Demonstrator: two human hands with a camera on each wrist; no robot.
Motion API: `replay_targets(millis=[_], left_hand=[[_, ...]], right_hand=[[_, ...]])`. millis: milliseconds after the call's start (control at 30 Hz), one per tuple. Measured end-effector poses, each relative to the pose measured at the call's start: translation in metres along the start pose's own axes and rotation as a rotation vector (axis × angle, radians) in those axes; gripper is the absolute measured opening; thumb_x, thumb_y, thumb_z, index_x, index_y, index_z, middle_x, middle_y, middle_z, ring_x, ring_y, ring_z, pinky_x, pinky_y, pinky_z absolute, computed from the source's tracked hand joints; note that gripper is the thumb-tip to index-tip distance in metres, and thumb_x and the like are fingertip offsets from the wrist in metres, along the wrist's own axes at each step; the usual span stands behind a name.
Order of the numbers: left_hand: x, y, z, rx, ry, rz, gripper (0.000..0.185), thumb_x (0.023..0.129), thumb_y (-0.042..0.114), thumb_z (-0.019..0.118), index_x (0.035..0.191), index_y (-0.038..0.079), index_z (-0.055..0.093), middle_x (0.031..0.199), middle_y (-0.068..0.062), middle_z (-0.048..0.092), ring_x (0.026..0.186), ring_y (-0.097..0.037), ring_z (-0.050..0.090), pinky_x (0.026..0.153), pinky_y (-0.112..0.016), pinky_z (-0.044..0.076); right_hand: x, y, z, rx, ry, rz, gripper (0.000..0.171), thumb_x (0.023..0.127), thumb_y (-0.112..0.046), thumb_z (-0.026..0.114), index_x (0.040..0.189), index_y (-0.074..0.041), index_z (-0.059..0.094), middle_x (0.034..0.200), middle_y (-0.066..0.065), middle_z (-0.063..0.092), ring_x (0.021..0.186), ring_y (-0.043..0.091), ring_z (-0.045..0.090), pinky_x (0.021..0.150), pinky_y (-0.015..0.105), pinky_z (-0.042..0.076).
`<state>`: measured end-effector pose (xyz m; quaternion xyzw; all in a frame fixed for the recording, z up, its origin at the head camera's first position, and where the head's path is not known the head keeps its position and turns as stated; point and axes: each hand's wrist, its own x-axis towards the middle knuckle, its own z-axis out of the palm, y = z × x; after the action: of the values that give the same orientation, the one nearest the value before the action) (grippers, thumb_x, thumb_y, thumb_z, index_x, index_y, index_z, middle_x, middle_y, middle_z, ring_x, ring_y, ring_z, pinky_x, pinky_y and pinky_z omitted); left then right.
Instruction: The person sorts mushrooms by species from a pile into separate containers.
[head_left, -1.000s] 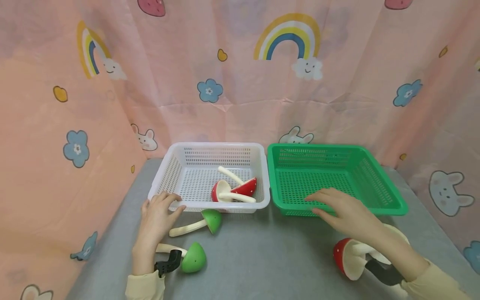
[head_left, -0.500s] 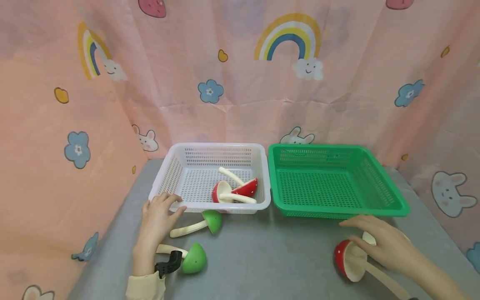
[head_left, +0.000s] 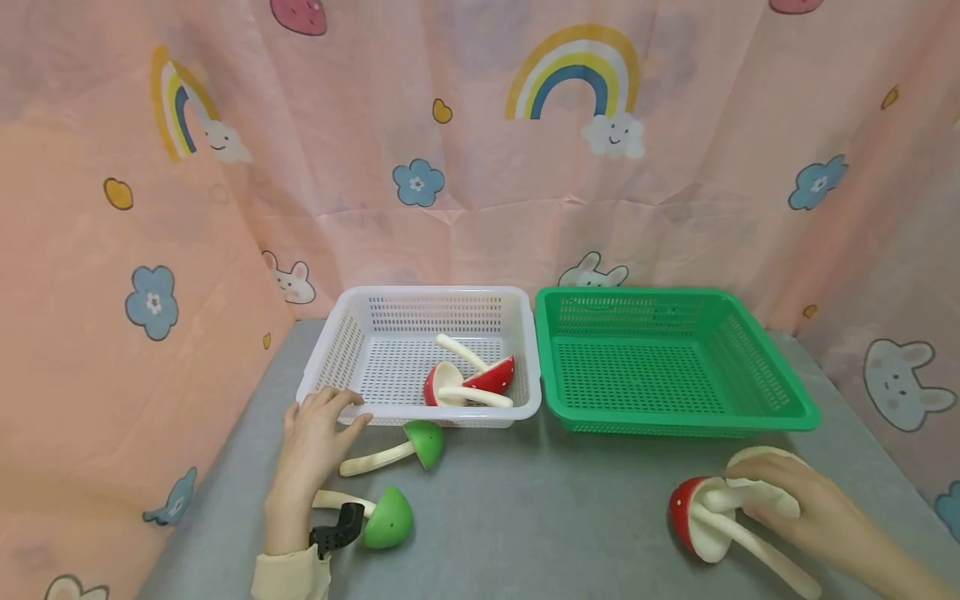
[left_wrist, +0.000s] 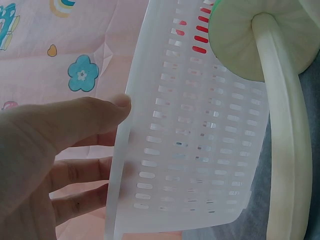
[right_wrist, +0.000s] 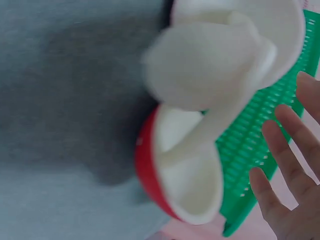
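My left hand (head_left: 318, 433) grips the near left rim of the white basket (head_left: 442, 292), thumb outside and fingers inside. Two toy mushrooms with red caps lie in that basket. Close by on the table are a green-capped mushroom (head_left: 425, 444) and another green-capped mushroom (head_left: 387, 518). My right hand (head_left: 806, 504) is at the right, beside a mushroom whose thick pale stem (head_left: 757, 497) passes in front of its fingers; its cap (head_left: 765, 454) is partly hidden. Its fingers (right_wrist: 282, 145) look loosely extended in the right wrist view. Against it lies a red-capped mushroom (head_left: 697, 518).
A green basket (head_left: 637, 422) stands beside the white one, at the back right of the grey table (head_left: 555, 517). Pink printed cloth (head_left: 480, 208) closes off the back and both sides.
My right hand has moved from over the green basket's near rim, down and to the right, to the mushrooms. My left hand stays on the white basket.
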<state>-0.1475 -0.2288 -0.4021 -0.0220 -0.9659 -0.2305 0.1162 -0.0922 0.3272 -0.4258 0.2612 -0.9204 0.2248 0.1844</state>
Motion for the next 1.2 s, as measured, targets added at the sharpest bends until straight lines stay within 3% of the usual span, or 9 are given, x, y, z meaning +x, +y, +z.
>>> replay_targets(millis=[200,400,500,567,633,733,900,1100,1200], left_hand=[[0.0,-0.001,0.0,0.0,0.007,0.0,0.022,0.089,0.028,0.066,0.107,0.014,0.066,0.108,-0.007,0.063,0.112,-0.032,0.053,0.107,-0.069,0.018],[0.0,-0.002,0.001,-0.005,0.011,0.005,0.022,0.089,0.028,0.067,0.106,0.015,0.066,0.107,-0.006,0.063,0.112,-0.031,0.054,0.107,-0.07,0.019],[0.0,-0.003,0.002,-0.001,0.015,0.007,0.023,0.088,0.029,0.067,0.106,0.015,0.066,0.107,-0.005,0.063,0.111,-0.031,0.054,0.106,-0.069,0.019],[0.0,-0.003,0.002,0.001,0.017,0.007,0.023,0.088,0.029,0.067,0.106,0.015,0.066,0.107,-0.005,0.063,0.111,-0.031,0.054,0.106,-0.069,0.02],[0.0,-0.003,0.003,0.0,0.015,0.007,0.022,0.089,0.029,0.067,0.106,0.015,0.066,0.107,-0.006,0.063,0.111,-0.031,0.054,0.106,-0.069,0.019],[0.001,-0.003,0.003,-0.006,0.01,0.006,0.022,0.089,0.029,0.067,0.106,0.015,0.065,0.108,-0.006,0.063,0.112,-0.032,0.054,0.107,-0.07,0.018],[0.0,-0.002,0.003,-0.014,0.01,0.005,0.023,0.089,0.029,0.067,0.106,0.014,0.066,0.108,-0.006,0.063,0.112,-0.032,0.053,0.107,-0.07,0.017],[0.0,-0.002,0.002,-0.017,0.014,0.008,0.023,0.088,0.028,0.067,0.106,0.013,0.066,0.108,-0.007,0.063,0.112,-0.032,0.053,0.107,-0.07,0.017],[-0.001,-0.002,0.002,-0.018,0.015,0.006,0.023,0.088,0.028,0.067,0.107,0.013,0.066,0.108,-0.007,0.063,0.112,-0.033,0.053,0.107,-0.07,0.016]], right_hand=[[-0.012,0.016,0.009,-0.043,-0.023,0.03,0.053,0.054,0.001,0.085,0.097,-0.025,0.069,0.102,-0.02,0.058,0.11,-0.026,0.031,0.079,-0.003,0.026],[-0.015,0.025,0.017,0.004,0.014,-0.067,0.057,0.049,0.008,0.083,0.096,-0.02,0.069,0.099,-0.017,0.06,0.109,-0.022,0.037,0.082,-0.003,0.029],[-0.013,0.03,0.021,0.031,0.062,-0.137,0.029,0.07,-0.012,0.083,0.095,-0.016,0.07,0.097,-0.013,0.062,0.108,-0.017,0.042,0.088,-0.001,0.029],[-0.012,0.034,0.024,0.048,0.077,-0.153,0.024,0.073,-0.018,0.081,0.094,-0.015,0.07,0.095,-0.011,0.062,0.106,-0.015,0.043,0.089,-0.001,0.029],[-0.012,0.037,0.026,0.044,0.079,-0.149,0.024,0.072,-0.018,0.081,0.092,-0.017,0.069,0.094,-0.011,0.062,0.105,-0.016,0.043,0.089,-0.001,0.03],[-0.013,0.039,0.026,0.009,0.062,-0.122,0.048,0.052,0.004,0.083,0.091,-0.018,0.069,0.094,-0.012,0.061,0.104,-0.017,0.042,0.086,-0.002,0.03],[-0.013,0.041,0.024,0.034,0.075,-0.163,0.051,0.052,0.009,0.08,0.095,-0.015,0.068,0.098,-0.012,0.061,0.104,-0.014,0.044,0.087,0.001,0.03],[-0.013,0.04,0.013,0.013,0.091,-0.212,0.019,0.083,-0.008,0.072,0.099,-0.014,0.067,0.099,-0.013,0.06,0.098,-0.011,0.045,0.084,0.005,0.032],[-0.012,0.032,0.006,-0.009,0.078,-0.188,0.018,0.085,-0.011,0.07,0.101,-0.017,0.066,0.101,-0.012,0.059,0.099,-0.012,0.044,0.082,0.003,0.033]])
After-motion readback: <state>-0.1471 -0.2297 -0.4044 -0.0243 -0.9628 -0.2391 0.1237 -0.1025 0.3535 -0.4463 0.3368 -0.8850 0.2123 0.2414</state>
